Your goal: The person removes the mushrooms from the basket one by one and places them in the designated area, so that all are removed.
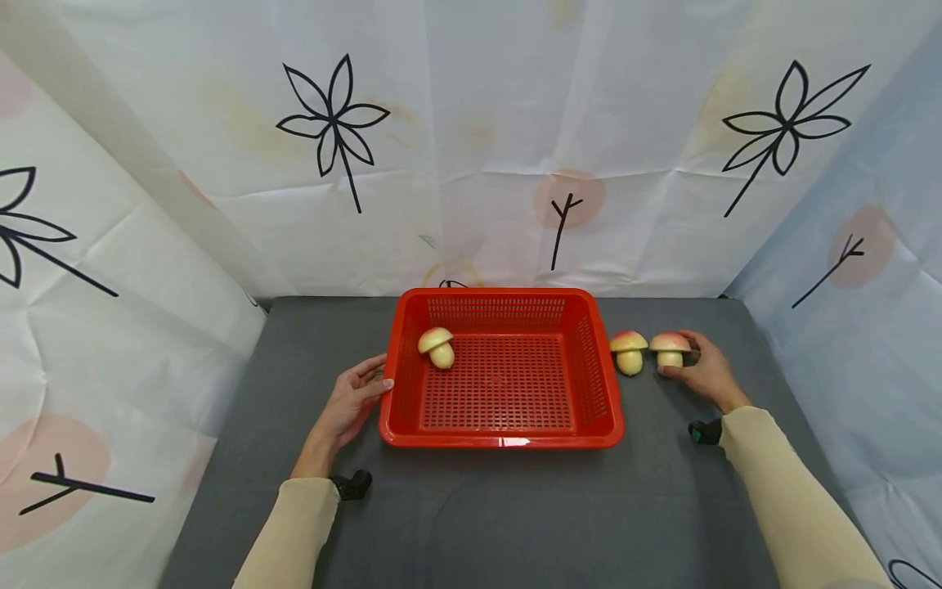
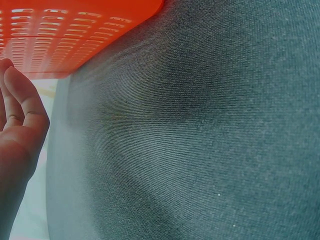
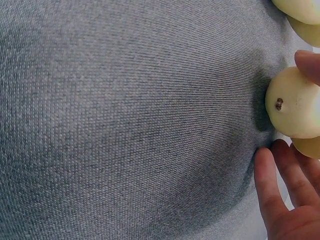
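A red plastic basket (image 1: 502,440) stands on the grey tabletop with one toy mushroom (image 1: 441,353), red-and-cream capped, lying inside at its left. My left hand (image 1: 352,402) holds the basket's left rim, its thumb over the edge and its fingers along the outer wall; the left wrist view shows those fingers beside the slotted side (image 2: 75,35). To the right of the basket, my right hand (image 1: 702,372) grips a second toy mushroom (image 1: 669,350), thumb at the stem and fingers around the cap. Its pale stem (image 3: 295,107) faces the right wrist camera. A third mushroom (image 1: 629,353) lies between it and the basket.
Grey cloth (image 1: 515,515) covers the table. White curtains (image 1: 478,123) with black plant drawings hang behind it and along both sides. A dark strap-mounted device (image 1: 355,485) sits on the left wrist, and another (image 1: 705,431) on the right.
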Tool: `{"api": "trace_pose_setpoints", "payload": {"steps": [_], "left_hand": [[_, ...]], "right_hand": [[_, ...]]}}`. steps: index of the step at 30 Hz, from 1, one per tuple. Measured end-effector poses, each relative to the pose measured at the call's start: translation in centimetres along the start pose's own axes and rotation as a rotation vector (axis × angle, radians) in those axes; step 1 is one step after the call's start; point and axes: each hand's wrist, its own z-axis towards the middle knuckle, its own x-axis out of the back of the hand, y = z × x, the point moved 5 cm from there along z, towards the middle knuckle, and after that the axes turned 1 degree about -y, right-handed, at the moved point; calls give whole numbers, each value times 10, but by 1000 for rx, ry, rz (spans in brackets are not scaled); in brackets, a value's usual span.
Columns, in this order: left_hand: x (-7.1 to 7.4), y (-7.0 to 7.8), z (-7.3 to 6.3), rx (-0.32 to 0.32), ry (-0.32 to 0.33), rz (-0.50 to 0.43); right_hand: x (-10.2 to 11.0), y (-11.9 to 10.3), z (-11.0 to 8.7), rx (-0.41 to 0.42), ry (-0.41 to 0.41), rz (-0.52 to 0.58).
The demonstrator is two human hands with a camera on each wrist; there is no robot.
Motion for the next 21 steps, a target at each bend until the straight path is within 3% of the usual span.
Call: {"api": "trace_pose_setpoints", "payload": {"steps": [21], "left_hand": [[-1,2,-1,-3,4,-3]], "right_hand": [[3,-3,-1,8,0,5]]}}
